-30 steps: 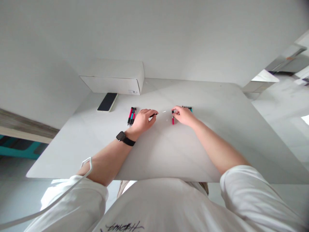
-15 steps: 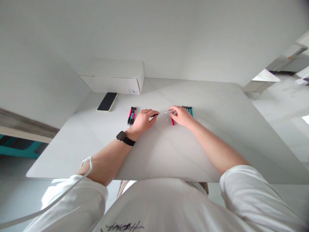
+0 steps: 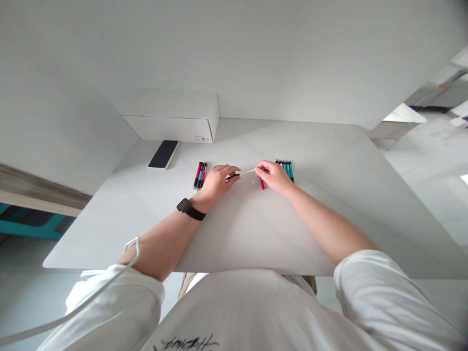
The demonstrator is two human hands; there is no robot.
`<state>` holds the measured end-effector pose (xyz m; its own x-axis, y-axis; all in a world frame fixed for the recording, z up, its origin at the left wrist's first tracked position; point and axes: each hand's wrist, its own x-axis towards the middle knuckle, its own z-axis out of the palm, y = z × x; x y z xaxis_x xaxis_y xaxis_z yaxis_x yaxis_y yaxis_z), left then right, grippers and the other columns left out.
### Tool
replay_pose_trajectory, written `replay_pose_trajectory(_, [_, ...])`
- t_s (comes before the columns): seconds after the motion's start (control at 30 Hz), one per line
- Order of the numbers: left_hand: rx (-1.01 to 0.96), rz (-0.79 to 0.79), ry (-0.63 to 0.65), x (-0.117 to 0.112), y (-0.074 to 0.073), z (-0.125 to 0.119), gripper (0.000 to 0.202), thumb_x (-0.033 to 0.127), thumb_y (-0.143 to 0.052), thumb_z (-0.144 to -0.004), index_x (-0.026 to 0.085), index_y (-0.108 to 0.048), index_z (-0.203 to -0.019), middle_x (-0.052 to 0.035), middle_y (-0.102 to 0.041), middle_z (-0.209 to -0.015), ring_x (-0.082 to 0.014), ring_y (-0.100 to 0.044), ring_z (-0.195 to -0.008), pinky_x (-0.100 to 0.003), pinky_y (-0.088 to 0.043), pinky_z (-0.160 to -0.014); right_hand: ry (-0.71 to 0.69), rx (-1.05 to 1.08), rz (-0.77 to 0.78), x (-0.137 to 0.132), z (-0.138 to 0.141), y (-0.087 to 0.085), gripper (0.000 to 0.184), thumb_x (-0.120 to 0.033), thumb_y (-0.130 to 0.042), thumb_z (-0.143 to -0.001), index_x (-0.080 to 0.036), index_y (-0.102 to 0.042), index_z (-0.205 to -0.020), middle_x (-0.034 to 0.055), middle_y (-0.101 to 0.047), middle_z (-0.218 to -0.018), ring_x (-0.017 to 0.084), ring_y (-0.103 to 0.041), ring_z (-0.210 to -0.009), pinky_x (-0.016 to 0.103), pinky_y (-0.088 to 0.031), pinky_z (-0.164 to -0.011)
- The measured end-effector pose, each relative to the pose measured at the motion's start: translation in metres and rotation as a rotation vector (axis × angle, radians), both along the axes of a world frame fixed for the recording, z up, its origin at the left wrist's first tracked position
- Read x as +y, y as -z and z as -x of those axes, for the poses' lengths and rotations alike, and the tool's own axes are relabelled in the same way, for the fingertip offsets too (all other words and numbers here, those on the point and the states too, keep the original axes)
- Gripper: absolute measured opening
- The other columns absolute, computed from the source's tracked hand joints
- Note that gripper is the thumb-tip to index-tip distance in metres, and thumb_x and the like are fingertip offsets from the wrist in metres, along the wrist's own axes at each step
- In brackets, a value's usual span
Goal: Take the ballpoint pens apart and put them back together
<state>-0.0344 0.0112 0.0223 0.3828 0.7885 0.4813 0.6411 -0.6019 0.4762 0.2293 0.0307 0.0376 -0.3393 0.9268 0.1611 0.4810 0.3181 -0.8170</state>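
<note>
Gripping black pen part (image 3: 233,177) in left hand (image 3: 217,181), white rod (image 3: 249,171) in right hand (image 3: 273,175). Looks midway: loose red barrel (image 3: 262,184), whole-looking teal pens (image 3: 291,170).

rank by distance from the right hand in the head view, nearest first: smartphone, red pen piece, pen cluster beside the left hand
1. Red pen piece, at the right hand's near side
2. Pen cluster, left of the left hand
3. Smartphone, farther left, by the white box

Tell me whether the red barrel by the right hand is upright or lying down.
Lying down: the red barrel stretches along the tabletop, its far end hidden by the right hand.
</note>
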Motion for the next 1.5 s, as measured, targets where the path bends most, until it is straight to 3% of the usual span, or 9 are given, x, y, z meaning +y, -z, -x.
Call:
replay_pose_trajectory(0.13, [0.000, -0.002, -0.055, 0.002, 0.001, 0.002, 0.020, 0.037, -0.068, -0.099, 0.025, -0.074, -0.113, -0.0050, -0.076, -0.097, -0.0228, -0.070, -0.092, -0.040, -0.052, -0.091, 0.052, 0.089, -0.004, 0.014, -0.011, 0.008, 0.028, -0.050, -0.061, -0.096, -0.023, -0.070, -0.094, 0.0032, -0.078, -0.089, 0.019, -0.070, -0.083, 0.031, -0.050, -0.080])
replay_pose_trajectory(0.43, [-0.020, -0.018, -0.060, 0.001, 0.000, 0.002, 0.016, 0.034, -0.063, -0.100, 0.024, -0.075, -0.103, -0.0054, -0.074, -0.094, -0.0214, -0.068, -0.088, -0.037, -0.053, -0.086, 0.068, 0.144, 0.032, 0.016, -0.014, 0.007, 0.032, -0.053, -0.063, -0.093, -0.022, -0.069, -0.095, 0.0032, -0.076, -0.088, 0.018, -0.066, -0.079, 0.030, -0.051, -0.077])
replay_pose_trajectory(0.73, [-0.100, -0.006, -0.122, 0.001, -0.002, 0.002, 0.012, 0.028, -0.060, -0.098, 0.023, -0.071, -0.096, -0.0037, -0.071, -0.089, -0.0183, -0.067, -0.083, -0.033, -0.053, -0.080, 0.201, 0.284, 0.057, 0.017, -0.025, -0.019, 0.041, -0.064, -0.064, -0.091, -0.024, -0.066, -0.103, 0.0046, -0.072, -0.095, 0.014, -0.056, -0.069, 0.026, -0.047, -0.061])
replay_pose_trajectory(0.9, [-0.123, 0.001, -0.158, 0.003, -0.002, 0.003, 0.012, 0.026, -0.060, -0.098, 0.022, -0.070, -0.094, -0.0030, -0.071, -0.088, -0.0181, -0.066, -0.083, -0.033, -0.052, -0.080, 0.124, 0.319, 0.019, 0.024, -0.035, -0.040, 0.036, -0.059, -0.066, -0.092, -0.024, -0.067, -0.099, 0.0033, -0.068, -0.089, 0.014, -0.056, -0.071, 0.026, -0.046, -0.062])
replay_pose_trajectory(1.07, [-0.133, 0.000, -0.160, 0.004, 0.000, 0.003, 0.010, 0.026, -0.061, -0.097, 0.022, -0.070, -0.094, -0.0030, -0.072, -0.089, -0.0180, -0.066, -0.084, -0.033, -0.051, -0.081, -0.052, 0.044, 0.120, 0.041, -0.023, -0.045, 0.030, -0.052, -0.066, -0.093, -0.023, -0.073, -0.098, 0.0029, -0.072, -0.089, 0.014, -0.060, -0.074, 0.027, -0.047, -0.067])
replay_pose_trajectory(1.3, [-0.125, 0.019, -0.151, 0.004, 0.002, 0.003, 0.011, 0.026, -0.060, -0.098, 0.022, -0.070, -0.095, -0.0036, -0.072, -0.091, -0.0183, -0.067, -0.084, -0.033, -0.052, -0.081, -0.229, -0.460, 0.223, 0.077, 0.014, -0.035, 0.011, -0.035, -0.074, -0.086, -0.026, -0.078, -0.085, 0.0016, -0.077, -0.082, 0.019, -0.066, -0.075, 0.031, -0.048, -0.074])
replay_pose_trajectory(1.5, [-0.128, 0.033, -0.153, 0.004, 0.002, 0.003, 0.011, 0.027, -0.061, -0.097, 0.023, -0.070, -0.094, -0.0031, -0.072, -0.089, -0.0188, -0.067, -0.083, -0.034, -0.053, -0.080, -0.309, -0.597, 0.218, 0.100, 0.026, -0.020, 0.004, -0.029, -0.080, -0.075, -0.027, -0.078, -0.072, 0.0031, -0.075, -0.071, 0.022, -0.066, -0.069, 0.036, -0.051, -0.069])
